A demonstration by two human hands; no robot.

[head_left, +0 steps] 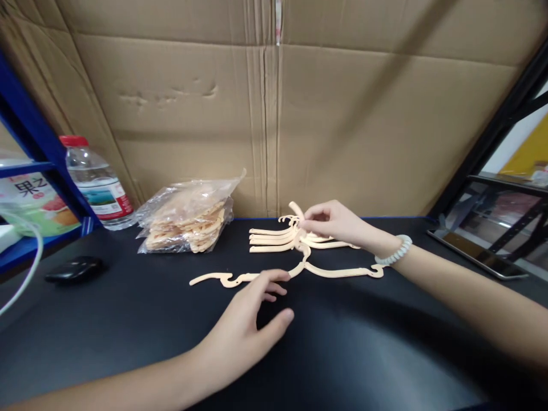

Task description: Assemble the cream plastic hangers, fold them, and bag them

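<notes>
Beige plastic clothes hangers lie at the middle of the black table. One hanger (338, 273) lies spread out in front, its hook pointing back. Behind it is a pile of hangers (272, 241), their arms stretching to both sides. My right hand (336, 221) pinches a beige hanger part (296, 210) above the pile; how far that part continues behind the fingers is hidden. My left hand (252, 319) is open, thumb and fingers apart. Its fingertips reach over the left arm of the front hanger and hide a bit of it; whether they touch it I cannot tell.
A clear plastic bag of beige hangers (184, 220) stands at the back left. Beside it are a water bottle (100, 188) with a red cap and a black mouse (75, 269). A phone (477, 254) lies at the right. Cardboard (171, 114) rises behind the table.
</notes>
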